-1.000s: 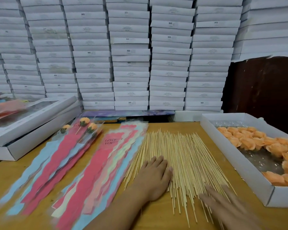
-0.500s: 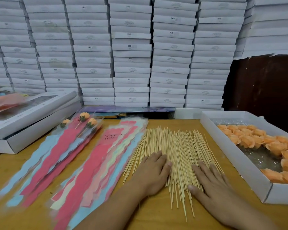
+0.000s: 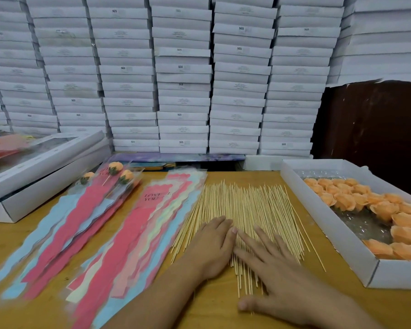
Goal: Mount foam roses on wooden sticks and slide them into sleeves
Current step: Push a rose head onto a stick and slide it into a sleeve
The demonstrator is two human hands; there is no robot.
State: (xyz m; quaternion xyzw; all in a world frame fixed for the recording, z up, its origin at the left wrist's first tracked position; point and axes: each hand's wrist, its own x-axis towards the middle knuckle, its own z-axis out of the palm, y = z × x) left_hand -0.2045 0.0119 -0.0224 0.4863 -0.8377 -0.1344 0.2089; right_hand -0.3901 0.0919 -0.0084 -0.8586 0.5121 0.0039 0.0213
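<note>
A spread layer of thin wooden sticks lies on the wooden table. My left hand lies flat on its left part, fingers straight. My right hand lies flat beside it on the sticks' near ends, fingers spread and almost touching the left fingertips. Orange foam roses fill a white open box at the right. Pink, blue and pale sleeves fan out left of the sticks. Further left, three mounted roses sit in sleeves on another pile.
Stacked white flat boxes form a wall behind the table. A white windowed box rests on another box at the far left. A dark brown panel stands at the back right.
My right hand has slid left and forward over the sticks until it lies next to my left hand. The sticks' right side is drawn in closer. The left hand has stayed in place.
</note>
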